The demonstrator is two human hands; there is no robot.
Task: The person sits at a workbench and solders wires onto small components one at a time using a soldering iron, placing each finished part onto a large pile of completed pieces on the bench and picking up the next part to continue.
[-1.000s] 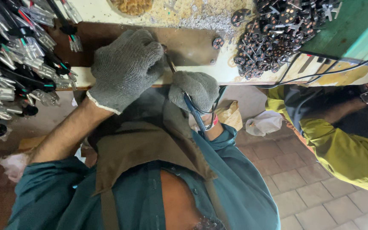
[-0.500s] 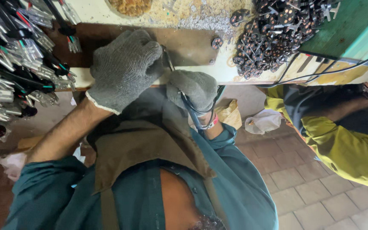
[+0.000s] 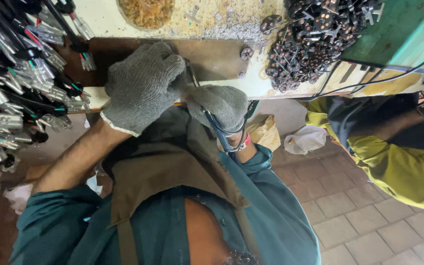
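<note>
- Pliers [image 3: 211,114] with blue-grey handles sit in the right hand [image 3: 220,105], which wears a grey knit glove and is closed around the handles; the tip points at the near edge of the brown metal plate [image 3: 212,56] on the workbench.
- Left hand [image 3: 143,84], gloved alike, lies curled over the plate just beside the pliers' tip; what it grips, if anything, is hidden.
- Bundled wires with terminals [image 3: 13,88] lie to the left.
- Dark small metal parts [image 3: 310,41] are heaped to the right.
- Another person's yellow sleeve [image 3: 398,167] shows at far right.
</note>
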